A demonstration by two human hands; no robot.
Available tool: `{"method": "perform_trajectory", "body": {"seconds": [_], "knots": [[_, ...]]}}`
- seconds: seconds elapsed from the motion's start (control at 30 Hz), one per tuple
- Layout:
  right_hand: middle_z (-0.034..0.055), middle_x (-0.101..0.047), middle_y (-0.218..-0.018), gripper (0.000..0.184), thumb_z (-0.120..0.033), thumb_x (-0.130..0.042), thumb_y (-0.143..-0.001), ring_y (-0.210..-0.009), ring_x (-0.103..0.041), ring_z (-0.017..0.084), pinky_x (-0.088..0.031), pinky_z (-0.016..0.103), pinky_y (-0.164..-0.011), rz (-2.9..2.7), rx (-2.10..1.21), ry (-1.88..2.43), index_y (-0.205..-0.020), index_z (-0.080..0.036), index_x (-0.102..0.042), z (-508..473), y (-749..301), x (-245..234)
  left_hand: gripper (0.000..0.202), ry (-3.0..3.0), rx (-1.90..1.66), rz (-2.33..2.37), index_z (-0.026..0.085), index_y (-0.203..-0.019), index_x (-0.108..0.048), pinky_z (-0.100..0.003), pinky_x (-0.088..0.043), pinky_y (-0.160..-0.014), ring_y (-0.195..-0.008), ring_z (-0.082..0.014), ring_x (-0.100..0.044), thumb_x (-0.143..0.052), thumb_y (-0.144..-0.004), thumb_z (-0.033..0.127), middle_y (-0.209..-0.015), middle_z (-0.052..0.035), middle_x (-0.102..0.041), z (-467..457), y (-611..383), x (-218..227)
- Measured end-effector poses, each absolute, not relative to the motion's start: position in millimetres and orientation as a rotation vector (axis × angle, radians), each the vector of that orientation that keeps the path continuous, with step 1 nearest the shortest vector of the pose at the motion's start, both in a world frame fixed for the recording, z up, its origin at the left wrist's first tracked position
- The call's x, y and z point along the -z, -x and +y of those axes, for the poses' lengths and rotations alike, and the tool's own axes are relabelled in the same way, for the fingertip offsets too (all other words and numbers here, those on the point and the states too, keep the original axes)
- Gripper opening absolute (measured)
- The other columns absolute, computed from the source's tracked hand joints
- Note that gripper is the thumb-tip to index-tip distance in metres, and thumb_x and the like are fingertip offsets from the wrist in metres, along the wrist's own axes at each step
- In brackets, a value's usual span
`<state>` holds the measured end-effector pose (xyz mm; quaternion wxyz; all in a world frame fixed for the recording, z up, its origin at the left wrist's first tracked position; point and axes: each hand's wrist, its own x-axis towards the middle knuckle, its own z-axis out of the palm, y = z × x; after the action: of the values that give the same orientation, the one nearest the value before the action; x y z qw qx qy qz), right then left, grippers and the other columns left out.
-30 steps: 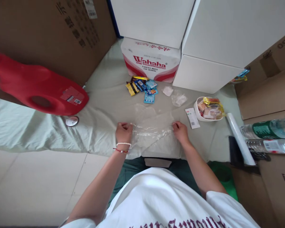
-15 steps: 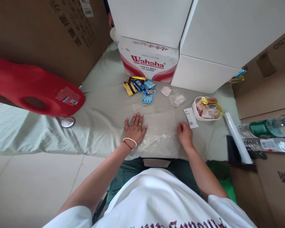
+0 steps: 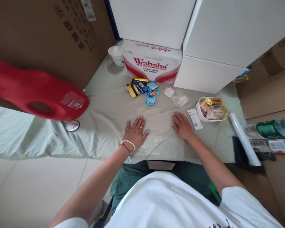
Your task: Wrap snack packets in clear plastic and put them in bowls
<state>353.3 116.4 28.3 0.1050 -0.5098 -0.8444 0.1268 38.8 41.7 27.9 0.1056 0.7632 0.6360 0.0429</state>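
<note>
A clear plastic bag (image 3: 158,126) lies flat on the pale green cloth (image 3: 104,110) in front of me. My left hand (image 3: 136,131) rests palm down on the bag's left side, fingers spread. My right hand (image 3: 182,126) lies flat on the bag's right side, fingers stretched out. Neither hand holds anything. Beyond the bag sits a small heap of snack packets (image 3: 143,89), blue, yellow and dark.
A white bowl of wrapped snacks (image 3: 212,109) and a small white label (image 3: 195,118) sit right of my right hand. A Wahaha carton (image 3: 152,63), white boxes, a paper cup (image 3: 116,55), a red plastic object (image 3: 38,95), a white roll (image 3: 244,138) and bottles (image 3: 270,136) surround the cloth.
Both hands went from pinching the bag's near corners to lying flat on it; the left opened first, then the right moved forward and flattened.
</note>
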Motion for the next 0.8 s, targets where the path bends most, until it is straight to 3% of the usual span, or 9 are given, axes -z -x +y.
{"method": "perform_trajectory", "body": {"seconds": [0.13,0.3,0.4,0.53,0.67,0.8], "knots": [[0.0214,-0.065,-0.136,0.045,-0.034,-0.043,-0.103,-0.128,-0.056,0.036,-0.044,0.053,-0.111,-2.340,-0.301,1.601,-0.133,-0.014,-0.071,139.7,-351.2,-49.3,0.071,-2.239,-0.173,1.866,0.018,-0.169,-0.023,-0.063,0.001,-0.131,-0.163,-0.0291,-0.023,-0.030,-0.107,0.050,-0.175,-0.0137,-0.024,38.6,-39.6,-27.9],[0.0164,-0.073,-0.113,0.036,-0.028,-0.043,-0.105,-0.112,-0.061,0.033,-0.049,0.045,-0.098,-2.479,-0.392,1.535,-0.116,-0.018,-0.076,207.4,-258.3,-80.7,0.071,-2.223,-0.213,1.843,0.018,-0.169,-0.024,-0.064,0.001,-0.131,-0.163,-0.0299,-0.023,-0.034,-0.107,0.050,-0.174,-0.0129,-0.025,38.0,-39.2,-27.7],[0.0154,-0.070,-0.125,0.030,-0.025,-0.049,-0.104,-0.115,-0.063,0.030,-0.049,0.042,-0.098,-2.463,-0.478,1.589,-0.123,-0.018,-0.072,255.7,-183.0,-87.2,0.072,-2.214,-0.214,1.834,0.018,-0.169,-0.024,-0.065,0.000,-0.132,-0.163,-0.0309,-0.024,-0.036,-0.106,0.050,-0.174,-0.0133,-0.026,38.3,-37.8,-27.8],[0.0212,-0.057,-0.144,0.049,-0.033,-0.056,-0.104,-0.125,-0.063,0.029,-0.046,0.039,-0.103,-2.343,-0.520,1.687,-0.147,-0.010,-0.053,301.5,-117.3,-81.2,0.071,-2.199,-0.220,1.821,0.020,-0.169,-0.025,-0.064,0.000,-0.132,-0.163,-0.0308,-0.025,-0.038,-0.106,0.050,-0.174,-0.0132,-0.028,38.3,-36.5,-28.4],[0.0238,-0.062,-0.137,0.051,-0.035,-0.071,-0.096,-0.123,-0.064,0.035,-0.050,0.047,-0.103,-2.325,-0.588,1.806,-0.139,-0.010,-0.059,317.5,-108.2,-70.9,0.070,-2.184,-0.270,1.801,0.021,-0.169,-0.025,-0.064,0.002,-0.132,-0.162,-0.0309,-0.027,-0.039,-0.106,0.048,-0.174,-0.0131,-0.028,38.0,-35.8,-28.0],[0.0245,-0.058,-0.138,0.053,-0.038,-0.065,-0.099,-0.129,-0.061,0.036,-0.049,0.050,-0.106,-2.175,-0.529,1.805,-0.140,-0.007,-0.055,309.0,-105.8,-71.3,0.070,-2.168,-0.304,1.779,0.019,-0.169,-0.027,-0.065,0.002,-0.132,-0.162,-0.0312,-0.026,-0.039,-0.106,0.048,-0.173,-0.0137,-0.028,37.8,-35.6,-26.8]]}}
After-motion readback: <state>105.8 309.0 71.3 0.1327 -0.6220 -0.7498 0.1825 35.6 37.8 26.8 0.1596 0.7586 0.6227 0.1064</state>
